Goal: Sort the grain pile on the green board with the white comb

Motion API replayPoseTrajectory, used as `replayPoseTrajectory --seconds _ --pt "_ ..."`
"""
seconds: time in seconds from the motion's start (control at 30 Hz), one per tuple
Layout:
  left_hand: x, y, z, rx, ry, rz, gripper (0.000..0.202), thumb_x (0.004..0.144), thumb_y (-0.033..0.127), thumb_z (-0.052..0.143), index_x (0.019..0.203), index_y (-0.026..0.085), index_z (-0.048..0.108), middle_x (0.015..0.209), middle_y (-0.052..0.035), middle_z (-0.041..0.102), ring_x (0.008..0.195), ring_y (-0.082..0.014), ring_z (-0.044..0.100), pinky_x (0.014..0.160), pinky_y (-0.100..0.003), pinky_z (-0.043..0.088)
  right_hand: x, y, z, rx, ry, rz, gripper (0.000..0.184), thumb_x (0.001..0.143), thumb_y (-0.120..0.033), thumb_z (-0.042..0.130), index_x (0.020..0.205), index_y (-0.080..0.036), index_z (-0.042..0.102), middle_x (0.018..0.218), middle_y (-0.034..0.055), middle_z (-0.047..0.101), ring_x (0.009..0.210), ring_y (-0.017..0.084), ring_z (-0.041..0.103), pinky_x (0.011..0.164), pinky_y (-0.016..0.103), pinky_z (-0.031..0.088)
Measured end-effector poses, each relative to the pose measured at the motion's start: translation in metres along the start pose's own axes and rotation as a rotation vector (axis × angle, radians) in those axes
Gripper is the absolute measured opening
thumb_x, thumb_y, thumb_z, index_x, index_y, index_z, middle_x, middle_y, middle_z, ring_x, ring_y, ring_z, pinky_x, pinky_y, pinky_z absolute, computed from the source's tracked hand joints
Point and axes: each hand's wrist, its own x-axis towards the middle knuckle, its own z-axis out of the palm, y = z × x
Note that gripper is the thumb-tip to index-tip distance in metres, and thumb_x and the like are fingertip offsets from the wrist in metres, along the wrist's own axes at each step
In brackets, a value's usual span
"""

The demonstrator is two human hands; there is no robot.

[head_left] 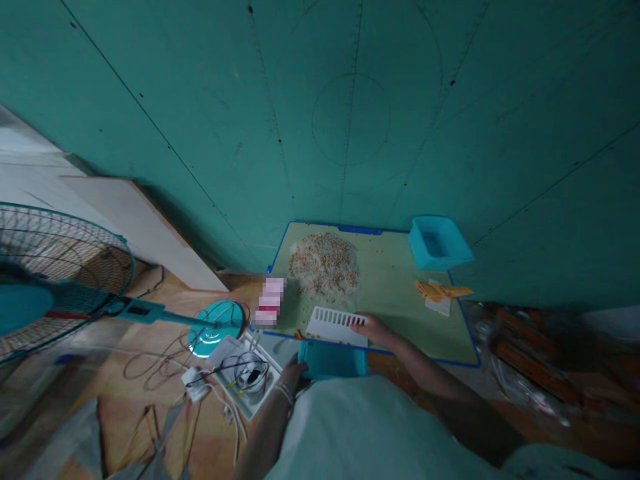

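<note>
A low table [395,293] with a pale green top and blue rim stands against the wall. On its left half lies a pile of white grains mixed with brown beans or kernels [325,263]. My right hand [371,330] is closed on the right end of a white slotted plastic piece [330,325], which rests at the table's near edge. Just below that edge is a blue plastic bin [334,361] against my body. My left hand [296,369] is closed on the bin's left side, with its fingers partly hidden.
A second blue bin [440,243] sits at the table's back right corner, near an orange cloth or glove [443,291]. A pink and white packet [271,301] lies at the left edge. Left are a fan [60,293], cables and a white tray [255,400].
</note>
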Motion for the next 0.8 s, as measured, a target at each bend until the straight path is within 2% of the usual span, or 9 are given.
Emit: replayPoseTrajectory --seconds 0.1,0.3,0.47,0.63,0.8 --pt "0.0016 -0.0015 0.0015 0.046 0.015 0.053 0.066 0.056 0.006 0.052 0.121 0.013 0.045 0.056 0.0031 0.059 0.043 -0.0131 0.050 0.047 -0.025 0.041 -0.0004 0.0001 0.0008 0.019 -0.006 -0.015 0.030 0.064 -0.036 0.063 0.085 -0.015 0.064 0.070 0.0001 0.064 0.063 0.014 0.053 0.059 0.025 0.040" --pt "0.0049 -0.0024 0.0032 0.044 0.026 0.045 0.060 0.051 0.005 0.052 0.110 0.018 0.050 0.054 0.0043 0.057 0.045 -0.0133 0.050 0.047 -0.024 0.040 -0.0015 -0.0014 0.0000 0.010 0.002 -0.021 0.025 0.063 -0.035 0.063 0.079 -0.017 0.064 0.069 0.0011 0.064 0.064 0.016 0.053 0.059 0.026 0.039" --pt "0.0030 -0.0018 0.0031 0.014 0.026 0.053 0.055 0.048 0.006 0.054 0.102 0.018 0.054 0.054 0.0039 0.056 0.046 -0.0147 0.052 0.047 -0.025 0.040 -0.0014 -0.0003 0.0012 0.041 -0.016 -0.011 0.026 0.063 -0.036 0.063 0.082 -0.018 0.064 0.072 0.0021 0.065 0.065 0.017 0.055 0.059 0.027 0.041" --pt "-0.0009 0.0000 0.0032 -0.016 0.025 0.052 0.059 0.049 0.005 0.056 0.106 0.017 0.055 0.057 0.0032 0.058 0.047 -0.0135 0.052 0.047 -0.025 0.040 -0.0017 0.0009 0.0024 0.029 -0.002 -0.012 0.027 0.063 -0.037 0.064 0.082 -0.018 0.064 0.074 0.0029 0.066 0.068 0.018 0.057 0.060 0.027 0.042" --pt "-0.0023 0.0011 0.0022 -0.065 -0.007 0.050 0.060 0.050 0.004 0.059 0.109 0.015 0.055 0.064 -0.0001 0.064 0.057 -0.0180 0.061 0.050 -0.025 0.045 -0.0021 0.0025 0.0029 0.049 -0.010 -0.027 0.031 0.064 -0.039 0.064 0.085 -0.016 0.064 0.076 0.0031 0.066 0.069 0.018 0.057 0.063 0.029 0.042"
